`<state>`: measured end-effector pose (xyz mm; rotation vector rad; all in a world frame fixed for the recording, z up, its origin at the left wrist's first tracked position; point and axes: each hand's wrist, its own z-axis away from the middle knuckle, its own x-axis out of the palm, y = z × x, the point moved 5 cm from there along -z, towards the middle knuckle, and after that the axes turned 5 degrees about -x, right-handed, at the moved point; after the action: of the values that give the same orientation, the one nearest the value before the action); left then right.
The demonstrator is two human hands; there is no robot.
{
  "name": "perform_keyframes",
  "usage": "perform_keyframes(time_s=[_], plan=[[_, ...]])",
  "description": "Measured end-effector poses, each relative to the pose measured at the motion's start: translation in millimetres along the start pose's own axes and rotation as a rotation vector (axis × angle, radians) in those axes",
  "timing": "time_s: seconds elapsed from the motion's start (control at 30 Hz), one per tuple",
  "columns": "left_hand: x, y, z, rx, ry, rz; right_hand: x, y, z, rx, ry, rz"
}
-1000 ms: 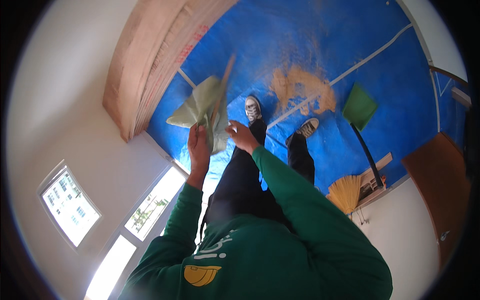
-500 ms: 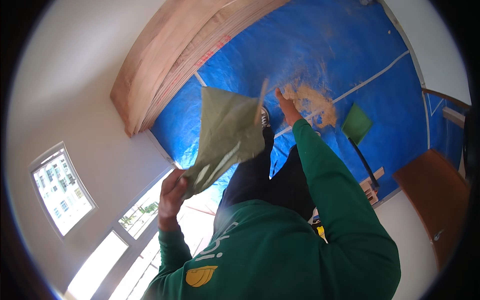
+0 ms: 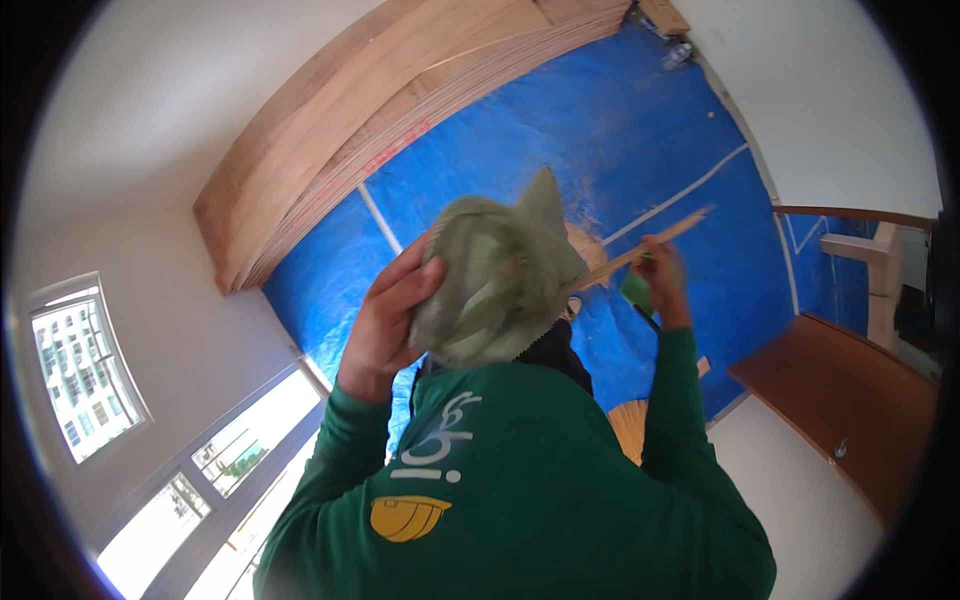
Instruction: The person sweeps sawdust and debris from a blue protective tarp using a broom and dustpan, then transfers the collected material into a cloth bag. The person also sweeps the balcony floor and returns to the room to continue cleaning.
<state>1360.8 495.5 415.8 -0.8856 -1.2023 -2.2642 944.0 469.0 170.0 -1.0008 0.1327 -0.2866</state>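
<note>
My left hand is closed on the rim of a green woven sack, whose mouth gapes toward me, with its inside blurred. A thin strip of wood is gripped in my right hand, slanting with its lower end at the sack's right side. Whether that end is inside the sack or behind it, I cannot tell. A green dustpan on the floor is partly hidden behind my right hand. Beyond the sack lies a patch of sawdust, mostly covered from sight.
Blue sheeting with pale tape lines covers the floor. A stack of wooden boards lies along the far left wall. A clear plastic bottle is in the far corner. A brown door stands at right; windows at left.
The sack has gone from hanging flat to being held with its mouth up, nearer my body. My right hand, earlier reaching over the sawdust, has moved right and now grips the wood strip.
</note>
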Motion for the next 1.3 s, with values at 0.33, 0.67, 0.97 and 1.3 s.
perform_keyframes(time_s=[0.33, 0.67, 0.97, 1.3], plan=[[118, -57, -78, -0.192, -0.405, -0.200, -82, -258, 291, -0.951, 0.374, 0.068], [103, -63, -81, -0.138, -0.383, -0.314, -3, -239, 347, -1.250, 0.368, 0.179], [60, -47, -76, -0.085, -0.337, -0.287, 25, -247, 342, -1.232, 0.384, 0.074], [29, 25, -39, 0.041, -0.275, -0.295, 178, -51, 144, -0.764, -0.459, 0.951]])
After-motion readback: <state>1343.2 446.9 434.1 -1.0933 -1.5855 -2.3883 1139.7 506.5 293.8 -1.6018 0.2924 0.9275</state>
